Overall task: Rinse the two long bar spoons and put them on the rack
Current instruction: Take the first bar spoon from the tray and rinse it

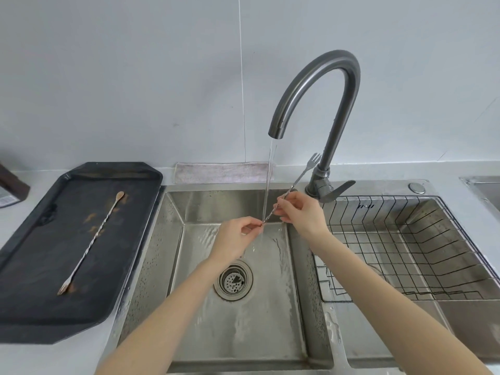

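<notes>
Over the sink, the left hand pinches the lower end of one bar spoon with fingers closed, while the right hand grips its twisted stem higher up, holding it tilted under the running water. The second bar spoon lies on the black tray at left, and the wire rack sits at right.

Silver twisted bar spoon between the fingers; a second silver twisted spoon lies on the rust-stained black tray. Dark grey faucet, black wire rack, steel sink.
</notes>
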`<state>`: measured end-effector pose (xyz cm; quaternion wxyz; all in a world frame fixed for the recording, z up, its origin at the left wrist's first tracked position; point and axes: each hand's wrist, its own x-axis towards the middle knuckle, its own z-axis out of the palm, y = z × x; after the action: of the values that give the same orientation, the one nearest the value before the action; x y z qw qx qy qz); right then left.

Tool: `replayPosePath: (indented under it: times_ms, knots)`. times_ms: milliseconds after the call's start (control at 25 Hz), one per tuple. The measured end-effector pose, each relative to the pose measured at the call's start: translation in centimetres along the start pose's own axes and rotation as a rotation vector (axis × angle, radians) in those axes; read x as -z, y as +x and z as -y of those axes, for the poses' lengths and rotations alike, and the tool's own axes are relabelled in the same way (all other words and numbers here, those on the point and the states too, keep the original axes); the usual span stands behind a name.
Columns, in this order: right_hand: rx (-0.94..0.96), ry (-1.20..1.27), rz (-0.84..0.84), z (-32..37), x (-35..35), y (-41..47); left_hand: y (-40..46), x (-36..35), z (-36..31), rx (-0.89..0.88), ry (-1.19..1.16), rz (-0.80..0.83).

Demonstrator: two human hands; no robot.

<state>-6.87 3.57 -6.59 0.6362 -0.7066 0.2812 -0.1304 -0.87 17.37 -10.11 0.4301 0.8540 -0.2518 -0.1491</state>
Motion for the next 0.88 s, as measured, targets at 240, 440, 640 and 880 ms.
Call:
replayPosePath:
  times_ms: [240, 440, 640, 880]
  knots:
    - [-0.008, 0.006, -0.039, -0.5, 0.5, -0.7, -1.4, 0.3, 1.4, 0.038, -0.008, 0.017]
    - [-0.046, -0.082, -0.020, -2.3, -0.4, -1.2, -3.3, -1.2, 3.0, 0.103, 0.004, 0.062]
    - [-0.177, -0.160, 0.003, -5.5, -2.0, -1.0, -4.5, -3.4, 5.2, 0.166, -0.013, 0.116]
    - [-0.312, -0.268, 0.043, -8.7, -3.0, -0.1, -4.5, -5.9, 7.6, 0.318, -0.076, 0.231]
